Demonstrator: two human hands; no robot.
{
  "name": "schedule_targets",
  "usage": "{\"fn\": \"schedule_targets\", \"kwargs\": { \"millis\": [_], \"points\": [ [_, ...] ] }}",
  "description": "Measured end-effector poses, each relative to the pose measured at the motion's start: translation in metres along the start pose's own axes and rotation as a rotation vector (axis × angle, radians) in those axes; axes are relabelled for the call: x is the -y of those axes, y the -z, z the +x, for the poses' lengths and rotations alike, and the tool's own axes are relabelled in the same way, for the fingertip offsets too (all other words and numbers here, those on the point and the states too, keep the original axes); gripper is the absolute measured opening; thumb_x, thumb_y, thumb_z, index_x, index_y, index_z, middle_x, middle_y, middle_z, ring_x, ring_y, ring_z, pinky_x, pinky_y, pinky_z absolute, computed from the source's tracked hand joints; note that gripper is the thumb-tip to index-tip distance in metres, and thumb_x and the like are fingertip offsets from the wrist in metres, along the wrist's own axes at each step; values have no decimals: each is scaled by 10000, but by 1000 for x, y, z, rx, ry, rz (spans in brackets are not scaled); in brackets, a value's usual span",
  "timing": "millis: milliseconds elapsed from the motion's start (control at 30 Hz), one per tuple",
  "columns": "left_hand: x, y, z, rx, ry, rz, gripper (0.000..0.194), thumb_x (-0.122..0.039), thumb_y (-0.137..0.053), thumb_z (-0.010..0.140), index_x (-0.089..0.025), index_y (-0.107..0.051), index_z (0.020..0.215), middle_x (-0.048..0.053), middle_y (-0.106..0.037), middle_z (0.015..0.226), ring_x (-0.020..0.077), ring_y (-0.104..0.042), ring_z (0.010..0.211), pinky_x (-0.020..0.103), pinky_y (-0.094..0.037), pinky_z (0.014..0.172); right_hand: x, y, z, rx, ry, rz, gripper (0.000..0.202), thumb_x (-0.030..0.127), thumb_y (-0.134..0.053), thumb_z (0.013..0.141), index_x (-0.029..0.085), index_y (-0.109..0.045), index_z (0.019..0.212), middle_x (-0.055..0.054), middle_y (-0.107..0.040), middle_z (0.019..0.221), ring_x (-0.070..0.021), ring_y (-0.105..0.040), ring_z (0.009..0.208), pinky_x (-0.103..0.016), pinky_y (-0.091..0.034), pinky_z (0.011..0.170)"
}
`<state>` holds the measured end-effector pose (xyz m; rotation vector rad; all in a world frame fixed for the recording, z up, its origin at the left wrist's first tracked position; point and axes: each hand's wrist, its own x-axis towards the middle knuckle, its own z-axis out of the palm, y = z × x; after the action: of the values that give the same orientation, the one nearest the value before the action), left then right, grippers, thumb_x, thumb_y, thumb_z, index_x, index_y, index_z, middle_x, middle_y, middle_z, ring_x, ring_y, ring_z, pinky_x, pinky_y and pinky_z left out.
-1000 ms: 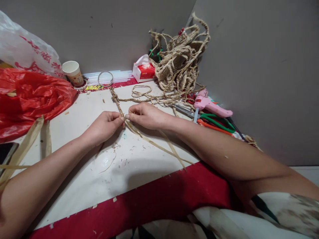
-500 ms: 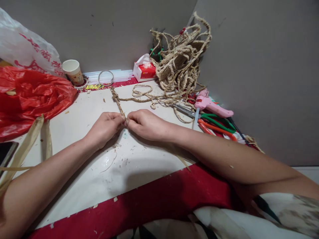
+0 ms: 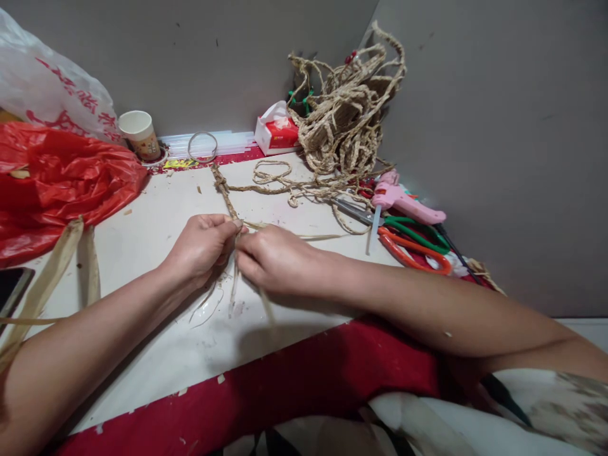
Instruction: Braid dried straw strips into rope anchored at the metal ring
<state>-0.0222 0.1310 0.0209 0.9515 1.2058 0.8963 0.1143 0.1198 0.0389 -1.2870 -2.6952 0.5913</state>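
Between finger and thumb, my left hand (image 3: pixel 206 244) pinches the near end of a braided straw cord (image 3: pixel 228 201). That cord runs away from me to a knot, from which another length leads right. Close beside it, my right hand (image 3: pixel 273 259) is closed around loose straw strands (image 3: pixel 234 291); some hang below the fingers, and one pale strand (image 3: pixel 323 237) stretches off to the right. The fingertips of both hands nearly touch, and the exact grip of the right hand is partly hidden behind its own knuckles.
A big heap of braided cord (image 3: pixel 342 126) stands at the back right beside a tissue pack (image 3: pixel 281 133). Near it lie a pink glue gun (image 3: pixel 403 201) and scissors with orange handles (image 3: pixel 413 253). At left are a red plastic bag (image 3: pixel 61 183), a paper cup (image 3: pixel 140 136) and a phone (image 3: pixel 12 288).
My right hand has shifted slightly down toward me, and its wrist has lowered. Loose strands now show below the fingers and to the right. My left hand stays nearly in place.
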Motion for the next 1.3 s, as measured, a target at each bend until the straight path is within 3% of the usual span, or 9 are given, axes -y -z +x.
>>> {"fn": "schedule_targets", "kwargs": {
  "millis": [133, 167, 333, 400, 533, 733, 900, 1033, 1300],
  "points": [
    [-1, 2, 0, 39, -17, 26, 271, -179, -582, 770, -156, -455, 532, -77, -283, 370, 29, -193, 333, 195, -120, 356, 9, 24, -18, 285, 245, 151, 303, 318, -508, 873, 129, -605, 657, -17, -547, 582, -85, -367, 512, -238, -259, 533],
    [-2, 3, 0, 53, -28, 29, 278, -181, -581, 774, -158, -449, 530, -74, -289, 373, 31, -198, 335, 198, -123, 358, 6, 30, -20, 236, 252, 214, 334, 349, -508, 882, 129, -593, 646, -3, -517, 561, -80, -362, 513, -231, -257, 533],
    [-4, 5, 2, 121, -20, 42, 258, -185, -576, 787, -153, -467, 555, -74, -288, 406, 29, -193, 358, 196, -111, 374, -28, 34, 4, -361, 21, 407, 290, 333, -476, 911, 114, -594, 763, -9, -518, 639, -95, -428, 619, -216, -286, 572],
    [-5, 6, 3, 137, -11, 49, 230, -189, -576, 789, -145, -492, 580, -77, -282, 416, 27, -180, 368, 195, -104, 382, -42, 24, 17, -278, -1, 486, 260, 343, -528, 885, 111, -594, 787, -16, -538, 667, -95, -447, 627, -207, -304, 565],
    [-3, 7, 6, 158, -45, 62, 186, -222, -597, 780, -132, -540, 626, -74, -308, 426, 29, -189, 382, 198, -114, 394, -55, 7, 29, 85, -31, 791, 356, 399, -464, 921, 117, -556, 725, 29, -431, 530, -57, -345, 453, -190, -261, 442],
    [2, 8, 8, 131, -190, 199, 211, -275, -585, 787, -144, -538, 628, -58, -377, 458, 49, -248, 410, 204, -187, 415, -60, 7, 31, 273, -126, 1121, 369, 428, -565, 865, 143, -471, 650, 74, -322, 466, -27, -221, 368, -158, -149, 326],
    [1, 11, 8, 73, -373, 458, 215, -293, -542, 803, -137, -557, 655, -19, -479, 561, 76, -359, 494, 205, -278, 459, -63, 6, 36, 461, -209, 1417, 304, 296, -487, 908, 158, -410, 649, 108, -209, 454, -19, -116, 359, -115, -118, 309],
    [-3, 14, 7, 111, -326, 556, 162, -246, -505, 791, -141, -571, 688, -18, -470, 546, 83, -375, 481, 203, -273, 439, -61, 4, 35, 433, -261, 1510, 234, 190, -430, 902, 132, -473, 679, 115, -189, 440, -19, -89, 357, -107, -117, 307],
    [-9, 14, -4, 268, -25, 455, 174, -229, -457, 815, -171, -506, 658, -22, -449, 468, 81, -380, 337, 213, -289, 351, -35, -3, 24, 121, -395, 1374, 246, 121, -457, 845, 116, -512, 605, 89, -273, 358, -21, -147, 299, -141, -108, 294]
  ]
}}
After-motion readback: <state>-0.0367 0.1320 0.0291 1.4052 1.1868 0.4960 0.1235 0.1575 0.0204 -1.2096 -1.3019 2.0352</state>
